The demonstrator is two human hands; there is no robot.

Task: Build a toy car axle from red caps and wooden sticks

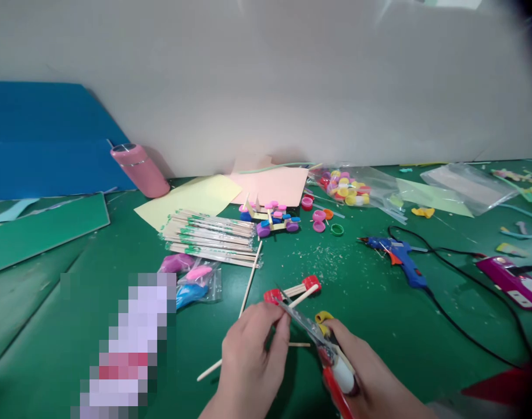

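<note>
My left hand (254,349) pinches a thin wooden stick (304,295) that points up to the right. In my right hand (370,361) are scissors (309,326) with red and yellow on the handles, their blades reaching across the stick near my left fingertips. Just beyond the blades lies a piece with two red caps (311,283) joined by short sticks. A longer stick (251,279) rests on the green table, passing behind my left hand. Part of another stick (299,344) shows between my hands.
Wrapped stick bundles (209,235), small cap-wheeled models (277,224) and a bag of caps (344,187) lie further back. A blue glue gun (396,256) with a black cord is right, a pink bottle (141,171) back left, bagged clay (193,288) nearer.
</note>
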